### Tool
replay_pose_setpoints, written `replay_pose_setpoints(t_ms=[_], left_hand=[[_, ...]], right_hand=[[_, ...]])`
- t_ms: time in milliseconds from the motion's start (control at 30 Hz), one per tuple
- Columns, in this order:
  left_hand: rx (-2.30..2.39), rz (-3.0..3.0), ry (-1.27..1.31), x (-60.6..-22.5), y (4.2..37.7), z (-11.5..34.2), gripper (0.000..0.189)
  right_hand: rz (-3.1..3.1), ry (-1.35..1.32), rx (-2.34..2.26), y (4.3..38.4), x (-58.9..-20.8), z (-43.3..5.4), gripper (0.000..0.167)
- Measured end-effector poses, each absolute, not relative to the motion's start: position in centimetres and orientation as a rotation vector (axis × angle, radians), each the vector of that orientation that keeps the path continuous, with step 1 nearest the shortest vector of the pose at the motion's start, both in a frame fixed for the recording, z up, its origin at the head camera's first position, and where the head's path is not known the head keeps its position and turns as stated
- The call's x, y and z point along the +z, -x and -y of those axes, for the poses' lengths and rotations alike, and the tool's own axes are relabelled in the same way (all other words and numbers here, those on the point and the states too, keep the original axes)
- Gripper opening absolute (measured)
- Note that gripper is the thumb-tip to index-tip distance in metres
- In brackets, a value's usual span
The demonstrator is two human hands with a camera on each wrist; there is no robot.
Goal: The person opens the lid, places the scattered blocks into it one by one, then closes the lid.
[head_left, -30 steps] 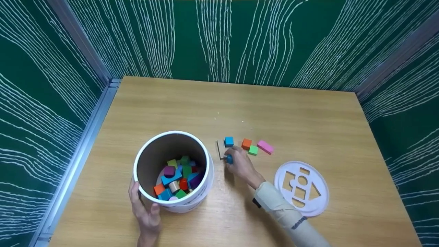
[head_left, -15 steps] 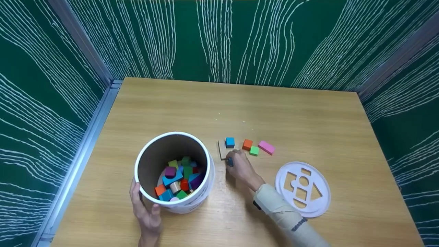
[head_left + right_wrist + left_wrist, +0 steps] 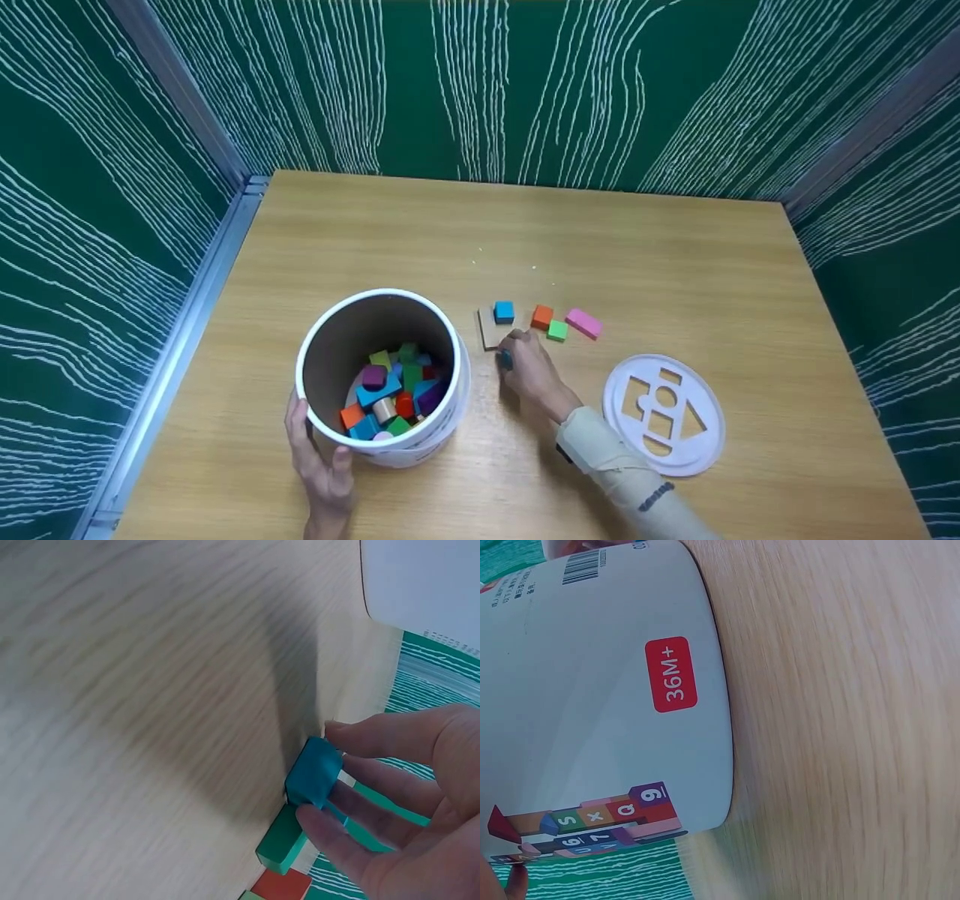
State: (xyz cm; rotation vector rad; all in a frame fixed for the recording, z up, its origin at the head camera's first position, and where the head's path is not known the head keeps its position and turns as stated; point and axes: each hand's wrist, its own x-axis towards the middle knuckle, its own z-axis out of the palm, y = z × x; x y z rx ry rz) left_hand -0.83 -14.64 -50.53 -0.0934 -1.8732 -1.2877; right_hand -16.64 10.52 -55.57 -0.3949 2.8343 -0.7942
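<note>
The left hand (image 3: 327, 480) lies along the near left side of a white tub (image 3: 459, 405), fingers extended against its wall and thumb pointing up at the front. Printed lettering and pictured blocks show on the tub in the left wrist view. To the right of the tub, the right hand (image 3: 534, 367) pinches a dark blue block (image 3: 313, 771) between thumb and fingers, low over the table. Touching or just below that block is a green block (image 3: 282, 840). A thin pale flat piece (image 3: 487, 330) lies just beyond the hand, partly covered by it.
Colourful blocks (image 3: 375, 377) fill the tub's bottom. Behind the right hand lie a blue cube (image 3: 504, 312), an orange block (image 3: 542, 316), a light green block (image 3: 557, 331) and a pink block (image 3: 584, 323). A white lid (image 3: 615, 401) with shaped holes sits at right.
The right hand has drawn the dark blue block slightly toward the person, uncovering more of the pale flat piece. The left hand keeps its place at the tub.
</note>
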Motion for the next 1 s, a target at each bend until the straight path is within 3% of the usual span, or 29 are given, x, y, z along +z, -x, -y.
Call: replay_pose_setpoints(t_ms=[600,1000], left_hand=[[-1.285,1.894,0.072,-53.4,1.2,15.6,0.061],[-1.288,1.918,0.043,-53.7,1.0,15.7,0.060]], right_hand=[[-2.808,0.550,-0.849,16.5,-55.9,-11.0,0.036],[-2.708,0.512,-0.800,16.5,-55.5,-11.0,0.041]])
